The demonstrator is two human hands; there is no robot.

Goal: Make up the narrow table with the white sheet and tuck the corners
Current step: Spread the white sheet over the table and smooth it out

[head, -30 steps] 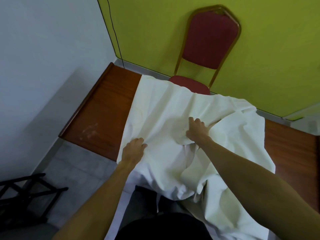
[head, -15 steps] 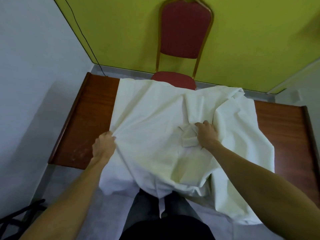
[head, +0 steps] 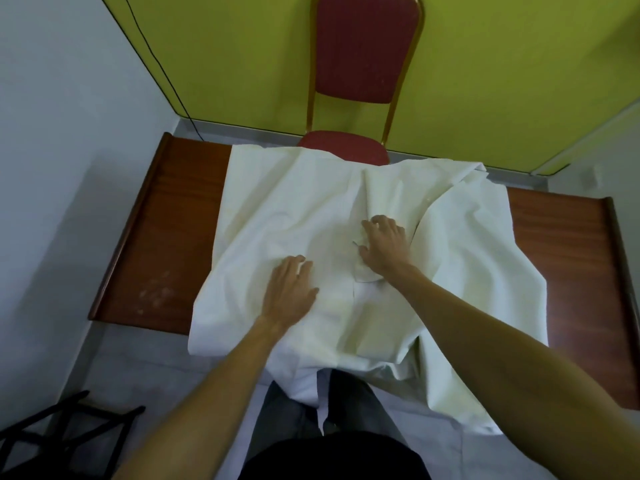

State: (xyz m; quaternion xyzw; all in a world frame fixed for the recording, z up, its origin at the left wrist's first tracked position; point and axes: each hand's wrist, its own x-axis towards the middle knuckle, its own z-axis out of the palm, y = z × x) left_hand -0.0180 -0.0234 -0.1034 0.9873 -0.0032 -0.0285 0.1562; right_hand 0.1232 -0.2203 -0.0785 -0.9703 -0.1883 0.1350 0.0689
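Clearly the sheet [head: 294, 209] is only half spread: it lies bunched across the middle of the table [head: 162, 244], hanging over the near edge toward the person's legs and over the far edge against the chair [head: 360, 81], while bare wood shows at both ends of the table. The left hand [head: 289, 289] lies flat on the cloth near the table's front edge, fingers spread, which looks like a way of pinning that part down or smoothing it. The right hand [head: 382, 245], nearer the table's centre, has its fingers curled into a small folded flap of the cloth, apparently pinching it to find an edge and pull the layers apart. No corner is tucked yet, and I would say the work is at an early stage.

The table is narrow, of reddish polished wood with a raised lip at each end and pale scuffs on its left part. Behind the table stands the red padded chair with a gold frame, against a yellow-green wall; a thin black cable [head: 156, 64] runs down that wall toward the table's far left corner. Left of the table, a white wall and grey floor, with a black folding rack [head: 52, 434] low down.
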